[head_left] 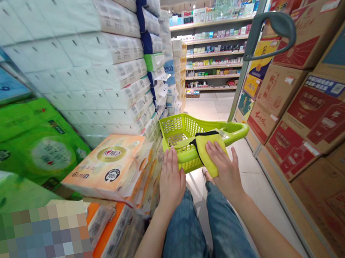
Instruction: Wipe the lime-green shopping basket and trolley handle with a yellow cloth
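Head view: nearest, two legs in blue jeans point(185, 238) are seen below the forearms; the lower-left corner is pixelated and cannot be read. The left hand point(171, 174) is held palm down, fingers straight and together, unclenched, fingertips laid at the near-left end of the green basket point(181, 120). The right hand point(225, 170) is laid over the yellow cloth point(210, 167), fingers extended, the outermost spread off its edge. The thumb is hidden, so whether the cloth is pinched or only pressed cannot be told. The cloth is edged in black and draped over the basket's near side, right of centre. The basket is positioned in front of the legs, between both hands and beyond them, its slatted body to the left, its narrow end pointed right. How its weight is carried cannot be told. On the left, an orange tissue pack point(107, 160) is laid on more packs, with green packs point(51, 152) set beside it and white tissue packs point(82, 73) stacked high behind. On the right, cardboard cartons point(311, 118) are piled. A grey handle point(251, 44) is mounted on a metal frame there. Farthest, stocked shelves point(212, 54) are seen across the pale tiled floor point(217, 102).
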The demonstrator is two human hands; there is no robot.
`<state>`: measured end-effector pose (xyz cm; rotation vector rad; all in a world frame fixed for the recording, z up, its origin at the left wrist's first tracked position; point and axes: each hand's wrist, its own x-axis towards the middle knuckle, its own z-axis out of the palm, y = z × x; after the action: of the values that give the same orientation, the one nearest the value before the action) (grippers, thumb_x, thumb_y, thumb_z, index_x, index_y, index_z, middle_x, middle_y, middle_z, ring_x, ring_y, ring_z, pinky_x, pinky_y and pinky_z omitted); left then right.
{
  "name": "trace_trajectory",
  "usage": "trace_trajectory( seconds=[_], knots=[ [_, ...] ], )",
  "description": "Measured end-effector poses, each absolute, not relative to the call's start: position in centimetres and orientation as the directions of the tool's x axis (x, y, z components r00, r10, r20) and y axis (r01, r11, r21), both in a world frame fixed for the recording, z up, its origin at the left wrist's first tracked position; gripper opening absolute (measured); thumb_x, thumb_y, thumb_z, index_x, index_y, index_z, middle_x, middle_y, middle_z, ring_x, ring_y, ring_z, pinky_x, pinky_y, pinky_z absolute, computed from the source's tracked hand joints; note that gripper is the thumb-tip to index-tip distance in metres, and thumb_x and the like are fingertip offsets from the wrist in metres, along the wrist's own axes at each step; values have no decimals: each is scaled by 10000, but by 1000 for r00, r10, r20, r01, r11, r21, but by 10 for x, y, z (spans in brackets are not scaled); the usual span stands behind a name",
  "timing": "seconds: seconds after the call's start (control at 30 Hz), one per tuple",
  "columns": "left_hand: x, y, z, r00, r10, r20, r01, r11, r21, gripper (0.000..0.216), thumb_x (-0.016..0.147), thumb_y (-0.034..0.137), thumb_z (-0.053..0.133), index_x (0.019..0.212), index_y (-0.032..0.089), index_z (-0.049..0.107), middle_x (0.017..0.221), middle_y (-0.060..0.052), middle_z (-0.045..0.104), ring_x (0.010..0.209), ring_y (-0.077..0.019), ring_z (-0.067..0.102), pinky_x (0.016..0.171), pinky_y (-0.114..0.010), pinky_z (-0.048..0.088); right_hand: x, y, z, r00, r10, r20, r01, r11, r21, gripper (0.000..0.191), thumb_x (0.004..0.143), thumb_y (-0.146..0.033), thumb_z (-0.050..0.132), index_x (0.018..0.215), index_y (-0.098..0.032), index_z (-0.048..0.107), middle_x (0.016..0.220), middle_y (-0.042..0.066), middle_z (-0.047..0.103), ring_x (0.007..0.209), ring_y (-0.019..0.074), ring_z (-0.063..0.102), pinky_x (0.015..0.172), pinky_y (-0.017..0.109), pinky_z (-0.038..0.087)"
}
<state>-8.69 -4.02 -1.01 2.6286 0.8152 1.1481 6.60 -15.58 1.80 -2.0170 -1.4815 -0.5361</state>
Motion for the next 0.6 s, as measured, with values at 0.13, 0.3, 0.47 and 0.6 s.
trace_trajectory(
  seconds=[0.13,0.3,0.47,0.6],
  knots=[
    [-87,-39,-11,555,540,632,417,-839,350,699,963,153,354,1579,179,24,1623,-146,251,1526,-254,157,1211,-531,269,52,-147,16,351,691,632,936,-246,-251,698,828,-101,471,1512,-174,355,1540,88,438,1460,233,338,1230,509,90],
    [-90,-36,-18,569,498,655,370,-866,338,720,967,186,375,1580,189,-1,1631,-159,219,1529,-275,134,1203,-542,282,15,-132,11,154,762,629,976,-19,-216,642,855,-87,429,1494,-141,395,1528,82,457,1472,207,311,1233,440,161],
    [-90,-36,-16,578,518,630,398,-853,337,720,959,164,381,1579,163,16,1629,-162,223,1531,-266,125,1211,-533,269,31,-139,9,55,778,625,988,48,-146,666,854,-82,444,1508,-179,369,1518,78,472,1458,194,342,1241,473,92],
    [-87,-39,-11,562,533,632,417,-843,340,703,959,146,359,1579,169,29,1626,-141,248,1528,-252,148,1214,-521,272,70,-152,12,174,740,649,983,-99,-152,676,849,-95,454,1509,-211,363,1510,77,481,1439,217,380,1228,527,35]
  ],
)
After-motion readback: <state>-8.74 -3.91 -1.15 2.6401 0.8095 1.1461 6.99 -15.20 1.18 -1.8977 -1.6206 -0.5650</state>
